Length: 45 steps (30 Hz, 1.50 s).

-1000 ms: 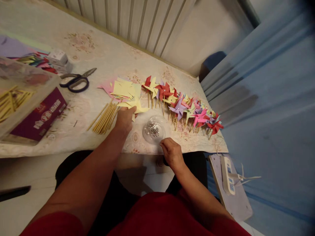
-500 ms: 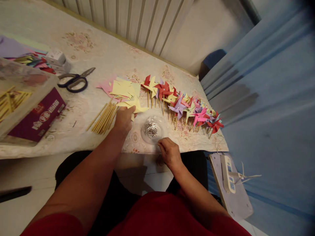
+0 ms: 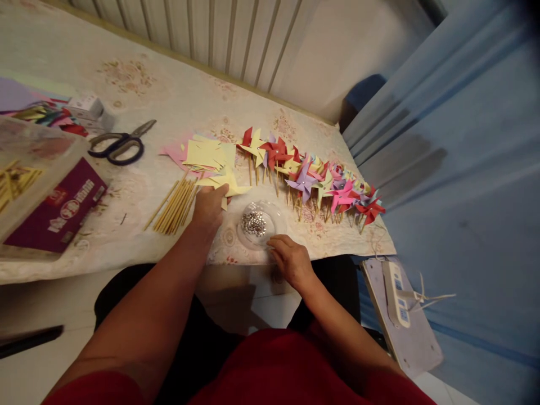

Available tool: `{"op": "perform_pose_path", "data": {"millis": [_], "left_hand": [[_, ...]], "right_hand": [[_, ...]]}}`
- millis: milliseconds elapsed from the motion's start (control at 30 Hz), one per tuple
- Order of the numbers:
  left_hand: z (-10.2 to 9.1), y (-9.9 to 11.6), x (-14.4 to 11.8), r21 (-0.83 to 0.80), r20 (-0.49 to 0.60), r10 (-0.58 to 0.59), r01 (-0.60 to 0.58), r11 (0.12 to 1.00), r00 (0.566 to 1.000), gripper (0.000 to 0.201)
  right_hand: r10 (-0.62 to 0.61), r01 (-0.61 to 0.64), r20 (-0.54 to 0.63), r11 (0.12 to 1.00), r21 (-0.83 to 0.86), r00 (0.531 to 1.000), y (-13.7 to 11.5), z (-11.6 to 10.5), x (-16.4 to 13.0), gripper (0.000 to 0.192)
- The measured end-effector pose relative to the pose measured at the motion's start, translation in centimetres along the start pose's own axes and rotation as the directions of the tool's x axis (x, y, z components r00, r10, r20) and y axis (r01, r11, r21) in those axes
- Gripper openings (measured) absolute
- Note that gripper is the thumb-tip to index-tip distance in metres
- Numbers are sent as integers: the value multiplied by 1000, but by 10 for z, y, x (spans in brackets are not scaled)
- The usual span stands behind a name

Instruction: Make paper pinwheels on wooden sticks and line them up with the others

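My left hand (image 3: pixel 210 203) pinches a pale yellow paper pinwheel (image 3: pixel 234 187), thumb on top, beside the stack of paper. No stick shows under this pinwheel. At the near rim of a clear round dish (image 3: pixel 273 216), my right hand (image 3: pixel 291 257) has its thumb and fingertips slightly apart, with nothing visible between them. Small shiny silver pieces (image 3: pixel 253 224) lie heaped in the dish; they look like pins, but are too small to tell. Left of my left hand, a bundle of thin wooden sticks (image 3: pixel 174 208) lies on the tablecloth.
Finished pinwheels (image 3: pixel 304 183) on sticks stand in rows at the right. Yellow paper squares (image 3: pixel 206 153) lie behind my left hand. Scissors (image 3: pixel 122 147) and a plastic box (image 3: pixel 63 211) are on the left. A power strip (image 3: pixel 396 295) sits below the table's right end.
My right hand's thumb and fingers have come apart from a pinch by the dish rim. My left hand keeps its hold on the yellow pinwheel. The view has shifted slightly.
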State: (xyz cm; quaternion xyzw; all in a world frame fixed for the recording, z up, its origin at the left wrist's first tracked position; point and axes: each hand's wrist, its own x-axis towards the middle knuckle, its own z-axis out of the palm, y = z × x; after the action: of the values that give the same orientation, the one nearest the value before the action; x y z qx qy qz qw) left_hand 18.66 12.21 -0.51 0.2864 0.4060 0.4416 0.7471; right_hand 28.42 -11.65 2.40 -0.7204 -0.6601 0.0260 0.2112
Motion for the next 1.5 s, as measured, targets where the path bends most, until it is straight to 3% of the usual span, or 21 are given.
{"op": "perform_pose_path", "data": {"millis": [333, 1500], "left_hand": [[2, 4, -3, 8, -19, -13, 13, 1000, 1000, 13], [7, 13, -11, 19, -56, -22, 23, 1000, 998, 15]], "right_hand": [[7, -3, 36, 994, -111, 999, -7, 7, 1, 20], [96, -99, -87, 994, -40, 992, -21, 6, -1, 20]]}}
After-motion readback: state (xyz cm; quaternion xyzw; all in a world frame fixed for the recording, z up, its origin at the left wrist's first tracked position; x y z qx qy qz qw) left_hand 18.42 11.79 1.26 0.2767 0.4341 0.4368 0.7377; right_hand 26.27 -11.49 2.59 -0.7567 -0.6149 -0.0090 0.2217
